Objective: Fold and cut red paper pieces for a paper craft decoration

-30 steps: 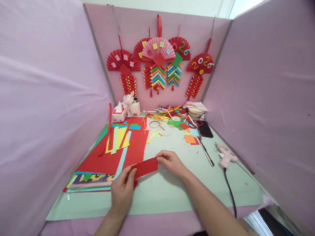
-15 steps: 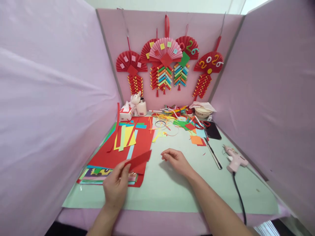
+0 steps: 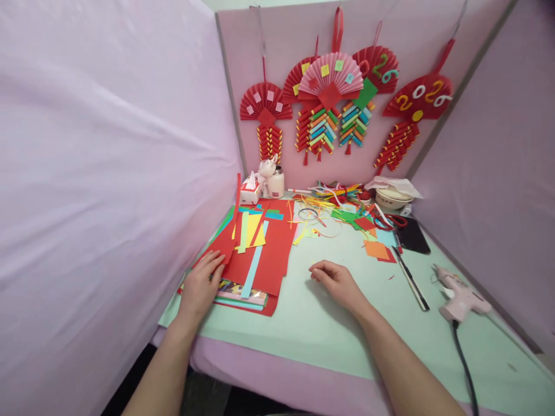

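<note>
My left hand (image 3: 200, 286) lies at the left of the table, its fingers stretched over the lower edge of a red paper piece (image 3: 221, 244) and its thumb apart. Under that piece is a stack of red paper sheets (image 3: 273, 260); a light blue strip (image 3: 254, 271), a light green strip (image 3: 243, 231) and a yellow sheet (image 3: 259, 234) lie on top. A patterned packet (image 3: 236, 288) shows below the stack's edge. My right hand (image 3: 336, 283) hovers or rests over the pale green tabletop (image 3: 295, 335), fingertips pinched together; whatever is between them, if anything, is too small to see.
A pink glue gun (image 3: 462, 297) with a black cord lies at the right. Nearer the middle are a black-and-white pen-like stick (image 3: 411, 280), a dark phone (image 3: 414, 236), red scissors (image 3: 392, 221) and paper scraps (image 3: 376, 249). Paper fan decorations (image 3: 332, 81) hang on the back wall.
My left hand has moved left and lowered the red paper piece onto the stack. The view has turned left. My right hand keeps much the same pinched pose.
</note>
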Action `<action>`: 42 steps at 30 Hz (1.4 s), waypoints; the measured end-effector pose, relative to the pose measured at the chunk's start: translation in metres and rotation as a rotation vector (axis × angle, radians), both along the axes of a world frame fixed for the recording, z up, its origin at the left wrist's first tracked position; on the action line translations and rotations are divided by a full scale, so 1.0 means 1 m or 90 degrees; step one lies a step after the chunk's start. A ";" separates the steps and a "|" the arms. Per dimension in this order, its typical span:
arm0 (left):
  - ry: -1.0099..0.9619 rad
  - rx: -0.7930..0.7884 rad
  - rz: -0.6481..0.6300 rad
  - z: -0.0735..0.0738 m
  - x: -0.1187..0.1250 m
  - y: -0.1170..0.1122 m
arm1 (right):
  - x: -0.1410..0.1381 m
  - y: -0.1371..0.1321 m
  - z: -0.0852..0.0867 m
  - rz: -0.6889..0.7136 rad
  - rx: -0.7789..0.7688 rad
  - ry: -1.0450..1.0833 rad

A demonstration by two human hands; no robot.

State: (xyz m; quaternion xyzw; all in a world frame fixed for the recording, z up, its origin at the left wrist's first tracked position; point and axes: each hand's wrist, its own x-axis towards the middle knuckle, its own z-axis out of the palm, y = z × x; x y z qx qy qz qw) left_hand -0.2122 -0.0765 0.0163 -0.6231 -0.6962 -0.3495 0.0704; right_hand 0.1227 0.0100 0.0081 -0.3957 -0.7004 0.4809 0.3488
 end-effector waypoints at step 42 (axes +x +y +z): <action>0.158 -0.260 -0.048 0.018 0.055 0.015 | -0.096 -0.014 0.002 -0.045 -0.068 0.034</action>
